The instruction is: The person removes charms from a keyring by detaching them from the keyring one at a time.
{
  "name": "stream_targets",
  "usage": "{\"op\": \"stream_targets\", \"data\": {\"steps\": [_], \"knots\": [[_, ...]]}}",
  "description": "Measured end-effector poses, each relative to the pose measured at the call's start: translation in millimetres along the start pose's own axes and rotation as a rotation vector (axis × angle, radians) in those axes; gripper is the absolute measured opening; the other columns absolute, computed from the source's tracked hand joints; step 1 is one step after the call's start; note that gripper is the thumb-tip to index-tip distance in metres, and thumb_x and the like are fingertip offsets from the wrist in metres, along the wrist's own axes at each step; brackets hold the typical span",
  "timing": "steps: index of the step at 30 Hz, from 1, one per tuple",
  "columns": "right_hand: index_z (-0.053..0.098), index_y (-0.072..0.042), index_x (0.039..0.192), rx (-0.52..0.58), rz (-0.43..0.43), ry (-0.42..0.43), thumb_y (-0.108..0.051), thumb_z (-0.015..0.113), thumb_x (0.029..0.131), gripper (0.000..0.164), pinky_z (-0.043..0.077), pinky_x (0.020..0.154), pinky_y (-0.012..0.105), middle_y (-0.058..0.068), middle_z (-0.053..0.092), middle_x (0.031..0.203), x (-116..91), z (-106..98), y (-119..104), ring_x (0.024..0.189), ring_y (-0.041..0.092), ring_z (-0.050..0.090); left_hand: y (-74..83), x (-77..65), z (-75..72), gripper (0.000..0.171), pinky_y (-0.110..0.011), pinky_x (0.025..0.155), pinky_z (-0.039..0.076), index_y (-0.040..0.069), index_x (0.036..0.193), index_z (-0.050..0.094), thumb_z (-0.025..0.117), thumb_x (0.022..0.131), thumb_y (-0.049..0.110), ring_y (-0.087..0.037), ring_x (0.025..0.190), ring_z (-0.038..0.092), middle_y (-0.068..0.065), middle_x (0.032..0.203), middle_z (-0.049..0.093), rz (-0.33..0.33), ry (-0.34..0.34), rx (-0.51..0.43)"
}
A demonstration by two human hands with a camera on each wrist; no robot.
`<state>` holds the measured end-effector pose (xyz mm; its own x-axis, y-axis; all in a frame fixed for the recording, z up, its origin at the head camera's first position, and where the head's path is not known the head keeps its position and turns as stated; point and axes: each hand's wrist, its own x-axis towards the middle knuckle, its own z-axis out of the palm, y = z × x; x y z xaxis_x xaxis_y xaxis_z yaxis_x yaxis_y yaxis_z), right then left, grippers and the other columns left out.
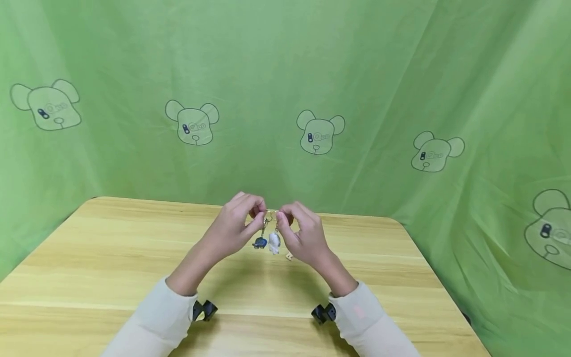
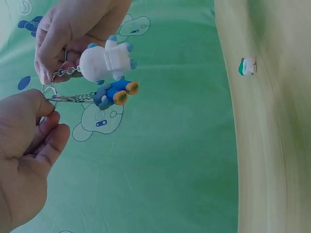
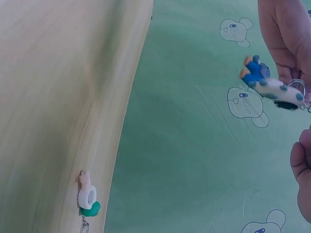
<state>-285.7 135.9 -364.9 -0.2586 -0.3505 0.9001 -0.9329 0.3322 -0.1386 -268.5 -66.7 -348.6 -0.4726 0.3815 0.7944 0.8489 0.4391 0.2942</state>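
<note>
Above the far part of the table (image 1: 111, 243), a blue figure (image 1: 260, 243) hangs on the left and a white figure (image 1: 274, 243) just right of it, both by metal fittings. The left hand (image 1: 235, 221) pinches these fittings between thumb and fingers; the right hand (image 1: 308, 233) pinches opposite, close by. The step in hand looks like joining or parting the fittings; which, I cannot tell. The next move seems to call for steady grips and a small, precise turn. Fingertips cover much of the metal, so whether any ring stands open is unclear. A third figure (image 3: 87, 196) lies on the table, mostly hidden behind the right hand in the head view; the right wrist view cuts off its chain.
</note>
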Motion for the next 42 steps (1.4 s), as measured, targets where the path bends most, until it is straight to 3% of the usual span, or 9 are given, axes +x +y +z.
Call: {"op": "stream_targets", "data": {"steps": [6,14,21,30,36,42], "knots": [[0.062,-0.002,0.089,0.003,0.007,-0.057,-0.006,0.057,0.096,0.009,0.047,0.057,0.017,0.003,0.058,0.073,-1.0,-2.2,-0.9,0.065,0.013,0.053,1.6,1.7,-5.2,0.008,-0.028,0.076,0.055,0.004,0.096,0.065,0.066,0.093,-0.004,-0.016,0.086,0.059,-0.003,0.089,0.067,-0.017,-0.075,0.035],[0.063,-0.003,0.091,0.032,0.017,-0.099,-0.006,0.057,0.098,0.009,0.051,0.057,0.024,0.002,0.059,0.076,-1.3,-1.8,-0.6,0.068,0.012,0.054,9.5,1.3,-14.4,0.003,-0.031,0.075,0.051,0.003,0.099,0.066,0.064,0.099,0.002,-0.019,0.085,0.057,-0.003,0.089,0.067,-0.039,-0.135,0.070],[0.064,-0.002,0.092,0.047,0.034,-0.121,-0.007,0.056,0.099,0.011,0.053,0.058,0.027,0.003,0.060,0.077,0.5,-3.2,-3.1,0.070,0.013,0.056,9.8,0.9,-15.0,0.004,-0.031,0.074,0.052,0.003,0.099,0.066,0.066,0.097,-0.001,-0.019,0.086,0.057,-0.004,0.089,0.067,-0.050,-0.136,0.058],[0.067,-0.005,0.095,0.124,0.108,-0.141,0.004,0.061,0.094,0.011,0.054,0.065,0.026,0.001,0.062,0.079,-0.9,-3.9,-3.1,0.071,0.014,0.058,10.5,2.1,-16.3,0.003,-0.029,0.074,0.053,0.005,0.098,0.067,0.065,0.098,0.002,-0.016,0.085,0.057,-0.004,0.089,0.068,-0.095,-0.149,-0.011],[0.067,-0.006,0.097,0.164,0.135,-0.146,0.005,0.061,0.094,0.013,0.053,0.067,0.026,0.002,0.065,0.083,-0.1,-5.4,-5.5,0.074,0.015,0.058,12.6,3.6,-16.2,0.004,-0.028,0.075,0.057,0.005,0.095,0.068,0.066,0.097,0.003,-0.015,0.084,0.061,-0.004,0.088,0.069,-0.168,-0.126,-0.103],[0.067,-0.006,0.096,0.176,0.137,-0.151,0.005,0.061,0.095,0.012,0.052,0.065,0.026,0.001,0.063,0.080,0.3,-3.9,-5.8,0.072,0.013,0.057,12.0,3.0,-16.0,0.005,-0.027,0.076,0.058,0.004,0.093,0.067,0.067,0.096,0.000,-0.014,0.081,0.062,-0.007,0.086,0.069,-0.210,-0.122,-0.124]]}}
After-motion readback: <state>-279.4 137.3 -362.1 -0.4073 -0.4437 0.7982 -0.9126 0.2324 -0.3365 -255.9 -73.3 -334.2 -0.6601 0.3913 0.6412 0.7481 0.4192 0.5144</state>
